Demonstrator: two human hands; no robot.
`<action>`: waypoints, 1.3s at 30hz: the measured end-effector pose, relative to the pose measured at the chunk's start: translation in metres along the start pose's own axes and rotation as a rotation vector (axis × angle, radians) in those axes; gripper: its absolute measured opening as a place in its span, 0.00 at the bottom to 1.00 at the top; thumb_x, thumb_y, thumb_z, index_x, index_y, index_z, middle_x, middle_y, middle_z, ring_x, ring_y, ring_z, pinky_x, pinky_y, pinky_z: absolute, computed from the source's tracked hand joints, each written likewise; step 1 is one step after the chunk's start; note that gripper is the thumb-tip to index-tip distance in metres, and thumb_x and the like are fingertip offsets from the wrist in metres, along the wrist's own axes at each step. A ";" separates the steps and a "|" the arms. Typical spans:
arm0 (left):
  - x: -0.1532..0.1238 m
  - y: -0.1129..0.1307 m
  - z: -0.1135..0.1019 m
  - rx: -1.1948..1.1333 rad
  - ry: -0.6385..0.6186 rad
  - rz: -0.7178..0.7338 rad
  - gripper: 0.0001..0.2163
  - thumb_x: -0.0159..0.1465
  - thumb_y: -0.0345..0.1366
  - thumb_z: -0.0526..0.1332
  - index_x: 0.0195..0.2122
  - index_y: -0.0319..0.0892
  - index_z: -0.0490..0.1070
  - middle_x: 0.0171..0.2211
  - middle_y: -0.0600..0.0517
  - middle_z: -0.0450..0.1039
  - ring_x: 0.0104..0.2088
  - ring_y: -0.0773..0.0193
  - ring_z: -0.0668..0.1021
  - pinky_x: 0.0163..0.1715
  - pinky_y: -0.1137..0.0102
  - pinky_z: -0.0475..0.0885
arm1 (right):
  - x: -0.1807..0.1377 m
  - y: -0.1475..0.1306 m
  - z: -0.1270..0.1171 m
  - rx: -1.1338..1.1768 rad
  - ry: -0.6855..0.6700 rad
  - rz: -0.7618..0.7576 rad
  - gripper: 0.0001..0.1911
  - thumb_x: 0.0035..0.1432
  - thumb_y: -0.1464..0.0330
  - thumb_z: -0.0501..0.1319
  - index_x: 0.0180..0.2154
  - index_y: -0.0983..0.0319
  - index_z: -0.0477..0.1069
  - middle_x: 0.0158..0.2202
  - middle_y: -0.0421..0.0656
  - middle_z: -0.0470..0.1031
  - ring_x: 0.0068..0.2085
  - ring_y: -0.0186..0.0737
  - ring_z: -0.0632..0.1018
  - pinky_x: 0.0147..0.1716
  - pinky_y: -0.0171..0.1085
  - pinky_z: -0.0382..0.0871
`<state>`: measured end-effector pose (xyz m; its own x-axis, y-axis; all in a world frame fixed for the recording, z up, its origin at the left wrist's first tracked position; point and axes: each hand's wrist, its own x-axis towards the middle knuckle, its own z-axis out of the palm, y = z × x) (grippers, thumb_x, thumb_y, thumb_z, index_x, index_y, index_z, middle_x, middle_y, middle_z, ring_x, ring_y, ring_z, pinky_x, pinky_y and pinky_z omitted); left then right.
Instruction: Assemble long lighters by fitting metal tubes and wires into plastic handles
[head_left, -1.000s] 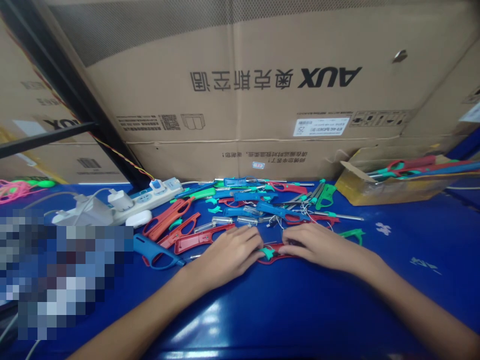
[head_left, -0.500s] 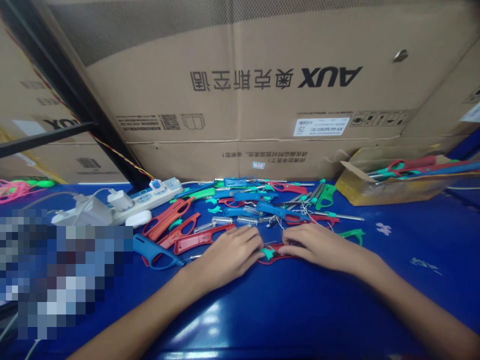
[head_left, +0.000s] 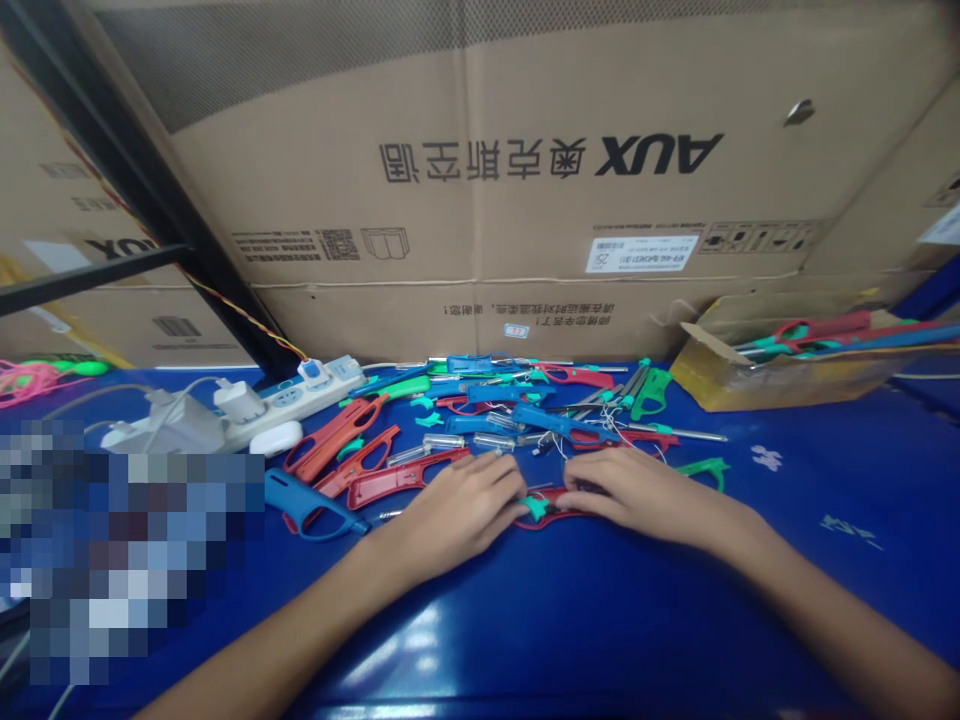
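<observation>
Head view, two hands (head_left: 469,505), one held red casing (head_left: 553,519)

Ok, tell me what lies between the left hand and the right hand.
In the head view, a red handle with a small green piece lies between the left hand and the right hand; the hands hide part of it.

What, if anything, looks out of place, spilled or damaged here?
The lettering on the large cardboard behind the table is upside down, which looks odd. Casings and cylinders lie jumbled, some overlapping, but nothing looks clearly spilled or broken. A pixelated patch at left hides part of the scene.
</observation>
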<state>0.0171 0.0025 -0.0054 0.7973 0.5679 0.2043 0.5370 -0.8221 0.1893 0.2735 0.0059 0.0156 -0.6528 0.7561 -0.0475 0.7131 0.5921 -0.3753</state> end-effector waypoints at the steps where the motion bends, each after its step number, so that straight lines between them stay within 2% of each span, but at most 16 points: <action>1: 0.000 0.000 0.000 0.001 0.000 0.000 0.09 0.75 0.38 0.53 0.43 0.41 0.69 0.42 0.49 0.71 0.42 0.59 0.74 0.43 0.64 0.72 | 0.000 0.000 0.000 0.003 0.001 -0.001 0.19 0.69 0.54 0.55 0.32 0.59 0.71 0.31 0.40 0.76 0.33 0.37 0.76 0.30 0.36 0.59; 39: 0.000 0.000 0.000 -0.001 -0.006 -0.001 0.08 0.75 0.38 0.53 0.43 0.41 0.69 0.42 0.49 0.70 0.42 0.59 0.74 0.43 0.64 0.72 | 0.000 0.001 0.001 -0.001 -0.001 0.002 0.19 0.69 0.54 0.54 0.33 0.59 0.72 0.32 0.41 0.77 0.34 0.38 0.76 0.31 0.36 0.61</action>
<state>0.0172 0.0029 -0.0052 0.7983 0.5686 0.1986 0.5375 -0.8213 0.1909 0.2737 0.0061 0.0148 -0.6518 0.7568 -0.0496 0.7145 0.5908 -0.3747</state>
